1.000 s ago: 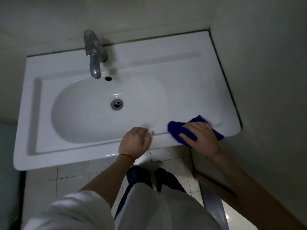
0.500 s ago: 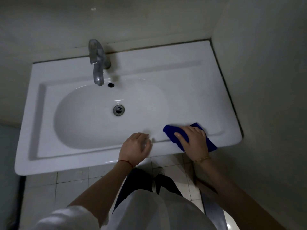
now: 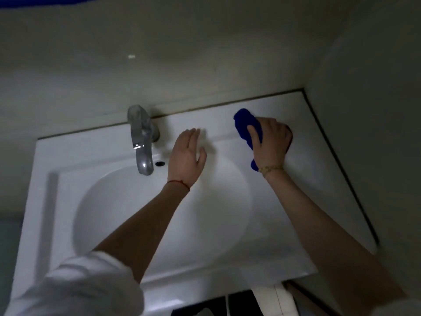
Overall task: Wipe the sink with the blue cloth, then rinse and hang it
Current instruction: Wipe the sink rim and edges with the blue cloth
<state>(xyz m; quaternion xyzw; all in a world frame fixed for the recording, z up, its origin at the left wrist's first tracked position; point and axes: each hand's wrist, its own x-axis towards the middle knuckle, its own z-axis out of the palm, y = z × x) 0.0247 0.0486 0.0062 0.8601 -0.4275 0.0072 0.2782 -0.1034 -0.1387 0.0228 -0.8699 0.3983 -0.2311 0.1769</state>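
The white sink (image 3: 68, 156) fills the lower view, its oval basin under my forearms. At the back right ledge my right hand (image 3: 270, 142) presses the bunched blue cloth (image 3: 247, 126) onto the ledge, fingers curled over it. Blue shows ahead of the fingers and beside the wrist. My left hand (image 3: 186, 156) lies flat with straight fingers on the back rim, just right of the chrome tap (image 3: 141, 137), and holds nothing.
A wall runs along the sink's back edge, and a second wall (image 3: 364, 133) closes in tight on the right. An overflow hole (image 3: 160, 163) sits beside the tap spout. The floor shows dark below the front rim.
Both hands have left the front rim and reached to the back of the sink. The cloth went from the front right corner to the back right ledge. The view has tilted upward.
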